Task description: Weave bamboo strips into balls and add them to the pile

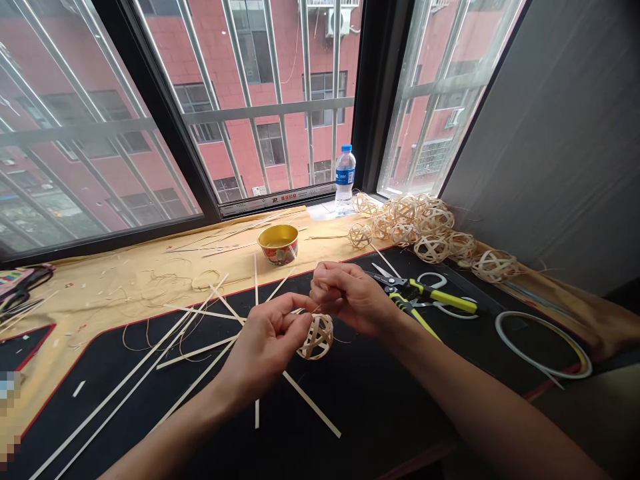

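Observation:
Thumb and forefinger of my left hand (270, 333) are pinched together at the upper left of a small openwork ball (320, 339) woven from pale flat strips, and they cover part of it. Just above the ball, my right hand (347, 297) is closed, its fingertips pinching a thin brown strand (316, 309) that runs between the two hands. Under and beyond my left hand, pale flat strips (256, 280) lie crossed like a star on the black mat (380, 413). Two longer strips (120, 387) stretch to the lower left.
Yellow-handled cutters (445, 297) and scissors (383, 272) lie right of my hands. Farther right is a coiled white strip (500, 333). Several woven balls (415, 223) are heaped by the wall. A tin bowl (278, 245) and water bottle (345, 180) stand near the window; black scissors (23, 290) lie far left.

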Tool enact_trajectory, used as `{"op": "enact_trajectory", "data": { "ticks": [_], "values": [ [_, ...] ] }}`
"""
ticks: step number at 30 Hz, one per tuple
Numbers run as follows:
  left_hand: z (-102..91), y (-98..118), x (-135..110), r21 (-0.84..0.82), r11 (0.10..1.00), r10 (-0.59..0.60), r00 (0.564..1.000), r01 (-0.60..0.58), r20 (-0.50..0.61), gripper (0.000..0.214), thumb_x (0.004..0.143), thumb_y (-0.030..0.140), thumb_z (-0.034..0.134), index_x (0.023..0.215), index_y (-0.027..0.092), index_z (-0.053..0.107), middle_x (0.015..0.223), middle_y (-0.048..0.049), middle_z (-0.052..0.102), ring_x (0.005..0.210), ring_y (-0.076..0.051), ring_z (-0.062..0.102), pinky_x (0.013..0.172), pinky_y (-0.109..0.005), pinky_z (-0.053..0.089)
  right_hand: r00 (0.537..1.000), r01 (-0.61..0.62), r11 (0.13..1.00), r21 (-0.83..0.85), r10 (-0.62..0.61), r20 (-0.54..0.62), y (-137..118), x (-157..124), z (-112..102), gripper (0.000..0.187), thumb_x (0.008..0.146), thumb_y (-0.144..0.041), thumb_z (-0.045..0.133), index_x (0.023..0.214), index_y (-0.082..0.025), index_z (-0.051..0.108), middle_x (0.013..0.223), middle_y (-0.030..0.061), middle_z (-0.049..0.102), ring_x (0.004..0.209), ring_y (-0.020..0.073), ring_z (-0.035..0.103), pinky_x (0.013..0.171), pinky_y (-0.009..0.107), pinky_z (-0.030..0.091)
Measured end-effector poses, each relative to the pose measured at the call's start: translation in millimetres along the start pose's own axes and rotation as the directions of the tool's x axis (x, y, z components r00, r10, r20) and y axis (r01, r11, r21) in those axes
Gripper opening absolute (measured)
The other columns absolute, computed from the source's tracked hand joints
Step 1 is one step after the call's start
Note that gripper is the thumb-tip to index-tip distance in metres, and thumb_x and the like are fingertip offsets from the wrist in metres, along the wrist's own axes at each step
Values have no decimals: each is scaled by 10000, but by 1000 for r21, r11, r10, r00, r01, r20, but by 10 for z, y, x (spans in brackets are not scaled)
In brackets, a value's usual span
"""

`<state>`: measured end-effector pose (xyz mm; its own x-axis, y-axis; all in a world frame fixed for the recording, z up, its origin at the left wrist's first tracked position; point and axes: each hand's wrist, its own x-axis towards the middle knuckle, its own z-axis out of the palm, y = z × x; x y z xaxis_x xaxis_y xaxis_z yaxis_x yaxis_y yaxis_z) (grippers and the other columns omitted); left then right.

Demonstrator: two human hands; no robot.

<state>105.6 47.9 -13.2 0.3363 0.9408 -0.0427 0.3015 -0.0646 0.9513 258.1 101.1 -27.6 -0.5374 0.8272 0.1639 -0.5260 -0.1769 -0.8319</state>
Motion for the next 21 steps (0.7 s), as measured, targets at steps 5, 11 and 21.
{"op": "enact_trajectory", "data": {
  "ticks": [5, 11, 21],
  "values": [
    [-14, -14, 29, -34, 999, -8, 1000, 7, -8, 309, 839, 423, 523, 938, 132, 547, 498, 87, 358, 467, -65, 243, 465, -201, 191, 999, 24, 999, -30, -25, -29, 29, 19, -14, 326, 753, -283, 607, 543, -180, 381, 480, -83, 302, 451, 47, 214, 447, 213, 156],
    [-46, 35, 42, -65, 997, 42, 997, -46, -57, 270, 807, 417, 606, 863, 153, 620, 566, 48, 482, 484, -63, 338, 467, -185, 263, 999, 39, 988, -146, -34, 39, 51, 14, -91, 294, 822, -410, 602, 686, -158, 533, 575, -38, 511, 476, 57, 392, 489, 206, 299],
    [-272, -58, 180, -66, 967, 190, 873, -244, -449, 415, 744, 432, 695, 1063, 186, 593, 1048, -72, 646, 960, -197, 613, 859, -335, 488, 994, 94, 942, -321, -109, -28, -46, 76, -293, 327, 765, -440, 696, 685, -135, 610, 551, -51, 487, 442, 26, 401, 437, 173, 279]
  ]
}}
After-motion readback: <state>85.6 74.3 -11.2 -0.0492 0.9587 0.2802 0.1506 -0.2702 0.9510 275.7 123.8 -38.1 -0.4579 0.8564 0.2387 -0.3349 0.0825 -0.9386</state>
